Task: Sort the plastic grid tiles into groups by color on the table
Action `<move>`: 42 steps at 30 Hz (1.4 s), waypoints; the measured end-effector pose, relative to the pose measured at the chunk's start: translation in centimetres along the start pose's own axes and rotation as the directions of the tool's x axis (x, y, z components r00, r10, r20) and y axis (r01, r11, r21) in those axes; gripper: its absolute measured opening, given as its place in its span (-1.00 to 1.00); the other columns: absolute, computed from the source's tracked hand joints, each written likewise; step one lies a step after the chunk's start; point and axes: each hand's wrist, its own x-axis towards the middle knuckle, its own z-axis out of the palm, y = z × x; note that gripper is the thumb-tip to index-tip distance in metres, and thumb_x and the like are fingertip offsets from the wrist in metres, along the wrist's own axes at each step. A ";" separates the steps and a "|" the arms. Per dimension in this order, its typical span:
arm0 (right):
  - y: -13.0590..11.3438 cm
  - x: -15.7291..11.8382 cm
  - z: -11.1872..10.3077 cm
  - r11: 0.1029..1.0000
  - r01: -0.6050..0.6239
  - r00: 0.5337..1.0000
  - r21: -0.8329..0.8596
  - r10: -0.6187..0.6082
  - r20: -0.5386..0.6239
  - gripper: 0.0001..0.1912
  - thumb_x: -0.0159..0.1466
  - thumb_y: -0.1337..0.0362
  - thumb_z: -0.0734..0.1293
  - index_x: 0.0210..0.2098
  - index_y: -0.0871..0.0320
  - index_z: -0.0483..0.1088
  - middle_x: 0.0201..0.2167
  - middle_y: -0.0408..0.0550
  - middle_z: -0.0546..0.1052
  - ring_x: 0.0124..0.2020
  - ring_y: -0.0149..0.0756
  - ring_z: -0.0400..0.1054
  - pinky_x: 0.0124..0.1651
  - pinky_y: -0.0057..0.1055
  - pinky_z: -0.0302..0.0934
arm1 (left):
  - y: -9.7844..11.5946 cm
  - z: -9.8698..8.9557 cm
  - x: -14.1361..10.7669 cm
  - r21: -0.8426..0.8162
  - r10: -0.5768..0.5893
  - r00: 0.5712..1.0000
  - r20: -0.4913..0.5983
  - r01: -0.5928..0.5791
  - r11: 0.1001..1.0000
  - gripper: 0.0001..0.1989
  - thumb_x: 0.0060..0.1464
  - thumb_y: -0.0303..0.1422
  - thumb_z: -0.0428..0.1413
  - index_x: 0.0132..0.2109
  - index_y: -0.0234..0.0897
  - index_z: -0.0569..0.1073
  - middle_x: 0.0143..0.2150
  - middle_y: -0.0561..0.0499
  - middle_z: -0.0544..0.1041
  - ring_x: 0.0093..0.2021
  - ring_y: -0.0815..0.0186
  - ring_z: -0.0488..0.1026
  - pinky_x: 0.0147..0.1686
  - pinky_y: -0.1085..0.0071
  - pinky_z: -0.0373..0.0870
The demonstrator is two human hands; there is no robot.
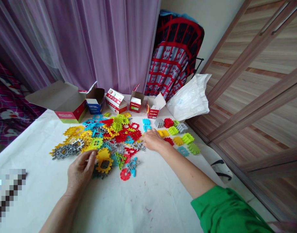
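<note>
A heap of notched plastic building tiles (120,137) in yellow, blue, red, green and grey lies across the middle of the table. My left hand (82,165) is at the near left of this heap. Its thumb and fingers are closed at the edge of a yellow building tile (103,154). Reaching to the heap's right side, my right hand (151,139) has its fingers curled downward, and what they hold, if anything, is hidden. Just beyond it lie blue tiles (146,122). A red round piece (125,174) rests at the near edge of the heap.
Small stacks sorted by colour, such as green tiles (187,138) and grey tiles (159,122), stand at the right. Open cardboard boxes (93,108) line the back, beside a white bag (191,98). A pixelated object (7,191) is at the left edge.
</note>
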 end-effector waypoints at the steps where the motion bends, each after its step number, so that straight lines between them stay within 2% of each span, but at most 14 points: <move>1: -0.5 -0.1 0.2 1.000 0.019 1.000 -0.006 -0.019 0.009 -0.74 0.27 0.29 0.31 -0.10 0.06 0.59 -0.09 0.06 0.60 0.06 -0.09 0.34 0.10 -0.21 0.07 | 0.0 0.0 0.0 -0.005 0.003 1.000 -0.002 -0.003 1.000 -0.52 0.06 0.10 -0.01 -0.25 -0.17 0.57 -0.30 0.01 0.66 -0.43 0.31 0.56 -0.39 0.44 0.50; 4: -1.9 -0.2 0.9 0.999 0.034 0.999 -0.020 -0.034 -0.003 -0.75 0.26 0.29 0.31 -0.13 0.14 0.57 -0.13 0.12 0.61 0.03 -0.08 0.36 0.10 -0.22 0.07 | 0.1 0.0 0.0 -0.023 0.009 1.000 -0.004 -0.009 1.000 -0.52 0.07 0.09 -0.01 -0.25 -0.18 0.58 -0.30 -0.01 0.66 -0.40 0.30 0.57 -0.39 0.44 0.50; 9: -4.0 -0.3 1.3 0.998 0.059 0.997 0.022 -0.058 -0.041 -0.77 0.27 0.23 0.33 -0.11 0.08 0.54 -0.16 0.03 0.62 0.01 -0.12 0.38 0.08 -0.25 0.08 | 0.0 0.1 -0.1 -0.041 -0.002 1.000 0.006 0.002 0.999 -0.54 0.10 0.06 -0.01 -0.25 -0.19 0.58 -0.29 -0.02 0.65 -0.43 0.32 0.54 -0.41 0.44 0.49; 14: -5.6 -0.4 0.6 0.997 0.063 0.998 0.051 -0.061 -0.030 -0.76 0.28 0.19 0.33 -0.09 0.06 0.54 -0.16 0.02 0.62 0.01 -0.13 0.39 0.05 -0.27 0.12 | -0.1 0.2 -0.1 -0.059 -0.001 1.000 -0.002 0.001 0.998 -0.55 0.09 0.05 0.00 -0.24 -0.19 0.58 -0.28 -0.03 0.66 -0.41 0.33 0.54 -0.40 0.46 0.49; 17: -6.0 -0.3 -0.2 0.998 0.037 0.999 0.047 -0.036 -0.014 -0.77 0.28 0.17 0.32 -0.16 0.07 0.56 -0.17 0.03 0.63 -0.01 -0.12 0.42 0.02 -0.28 0.16 | 0.0 0.0 0.0 -0.075 -0.007 0.999 -0.047 0.004 0.997 -0.57 0.09 0.03 0.01 -0.25 -0.19 0.58 -0.28 -0.03 0.66 -0.39 0.31 0.56 -0.39 0.45 0.50; 20: -6.3 0.2 -1.1 0.998 -0.014 0.999 0.061 0.016 -0.035 -0.76 0.31 0.19 0.27 -0.20 0.06 0.58 -0.15 0.01 0.63 -0.04 -0.16 0.45 -0.02 -0.32 0.19 | -0.1 -0.2 0.2 -0.129 -0.063 0.993 -0.102 0.050 0.990 -0.57 0.08 0.04 0.02 -0.26 -0.20 0.58 -0.30 -0.03 0.66 -0.38 0.29 0.58 -0.40 0.43 0.51; 23: -6.9 1.3 -1.8 0.995 -0.027 0.996 0.100 0.036 -0.087 -0.74 0.32 0.21 0.24 -0.22 0.04 0.59 -0.13 -0.02 0.63 -0.05 -0.20 0.47 -0.06 -0.37 0.21 | -0.3 -0.1 0.3 -0.176 -0.112 0.987 -0.113 0.091 0.980 -0.55 0.07 0.05 0.03 -0.24 -0.22 0.58 -0.31 -0.04 0.66 -0.39 0.28 0.58 -0.43 0.43 0.51; 26: -7.8 3.0 -2.0 0.987 -0.008 0.991 0.160 0.029 -0.133 -0.72 0.33 0.21 0.22 -0.13 0.01 0.57 -0.10 -0.07 0.62 -0.05 -0.22 0.46 -0.07 -0.38 0.23 | -0.7 0.2 0.3 -0.196 -0.122 0.988 -0.093 0.102 0.975 -0.54 0.09 0.05 0.03 -0.21 -0.23 0.58 -0.28 -0.05 0.66 -0.40 0.30 0.58 -0.44 0.44 0.52; 31: -9.5 6.3 -1.6 0.983 -0.017 0.975 0.180 0.056 -0.214 -0.67 0.32 0.13 0.26 0.00 0.08 0.51 -0.06 0.03 0.57 0.01 -0.17 0.41 0.01 -0.34 0.24 | -0.9 0.4 0.1 -0.215 -0.137 0.988 -0.067 0.120 0.969 -0.54 0.09 0.05 0.03 -0.20 -0.23 0.57 -0.26 -0.05 0.65 -0.39 0.30 0.57 -0.43 0.43 0.53; 33: -9.9 7.2 -1.4 0.984 -0.009 0.977 0.177 0.047 -0.210 -0.66 0.32 0.12 0.28 0.00 0.07 0.51 -0.04 0.04 0.56 0.03 -0.17 0.40 0.04 -0.34 0.22 | -0.8 0.4 0.1 -0.219 -0.144 0.988 -0.058 0.128 0.967 -0.53 0.09 0.06 0.03 -0.19 -0.23 0.57 -0.26 -0.05 0.65 -0.41 0.31 0.56 -0.44 0.43 0.52; 36: -10.1 7.8 -1.4 0.985 0.000 0.982 0.175 0.033 -0.187 -0.70 0.33 0.16 0.26 -0.03 0.06 0.54 -0.05 0.02 0.57 0.01 -0.20 0.40 0.05 -0.37 0.20 | -0.9 0.5 0.1 -0.226 -0.150 0.988 -0.048 0.135 0.965 -0.50 0.08 0.09 0.02 -0.18 -0.24 0.56 -0.25 -0.06 0.64 -0.41 0.29 0.56 -0.46 0.42 0.52; 38: -9.7 7.6 -1.5 0.981 -0.004 0.976 0.196 0.046 -0.214 -0.71 0.35 0.20 0.23 -0.07 0.07 0.55 -0.07 0.01 0.58 -0.01 -0.22 0.41 0.03 -0.40 0.20 | -1.0 0.5 0.1 -0.226 -0.150 0.988 -0.044 0.136 0.965 -0.50 0.09 0.09 0.01 -0.18 -0.24 0.56 -0.25 -0.07 0.64 -0.38 0.28 0.57 -0.45 0.42 0.52; 42: -7.6 6.2 -1.3 0.918 -0.019 0.950 0.396 0.140 -0.279 -0.69 0.36 0.20 0.18 -0.18 0.08 0.56 -0.18 -0.07 0.60 -0.16 -0.29 0.43 -0.15 -0.46 0.20 | -1.1 0.7 0.1 -0.218 -0.136 0.990 -0.036 0.125 0.968 -0.52 0.10 0.07 0.01 -0.18 -0.23 0.56 -0.23 -0.07 0.65 -0.36 0.29 0.56 -0.40 0.42 0.52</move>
